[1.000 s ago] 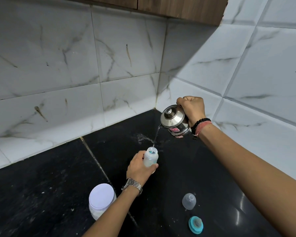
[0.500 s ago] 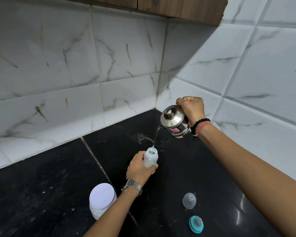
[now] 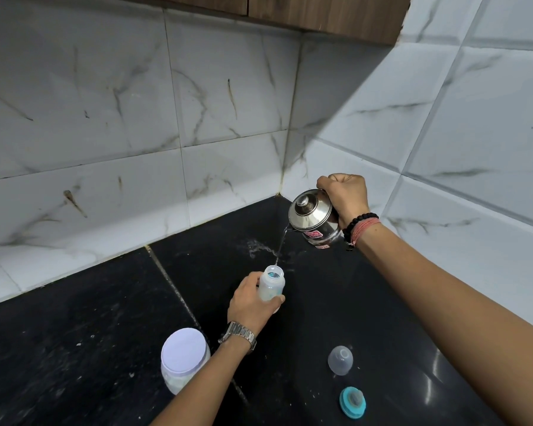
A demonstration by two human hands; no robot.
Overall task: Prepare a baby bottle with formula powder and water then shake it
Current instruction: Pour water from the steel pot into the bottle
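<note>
Pouring from a tilted steel kettle (image 3: 313, 218), my right hand (image 3: 345, 196) is clenched around its handle, which my fist hides completely. A thin stream of water (image 3: 280, 247) falls from the spout toward the open mouth of the baby bottle (image 3: 271, 285). My left hand (image 3: 253, 302) has its grip clamped on the bottle's lower body, so I cannot tell whether its base touches the black tabletop (image 3: 90, 333). How full the bottle is I also cannot make out; only some bluish marking shows through its cloudy wall.

My left forearm cuts across the white-lidded formula jar (image 3: 183, 359), hiding its right side. Near the lower right lie the clear cap (image 3: 340, 360) and, just nearer me, the teal nipple ring (image 3: 353, 401), apart from each other and well away from the bottle. A wet smear (image 3: 259, 247) marks the tabletop behind the bottle.

The tabletop ends at the tiled walls (image 3: 136, 118), which meet in a corner just behind the kettle, leaving little room there. To the left, the dark surface lies open.
</note>
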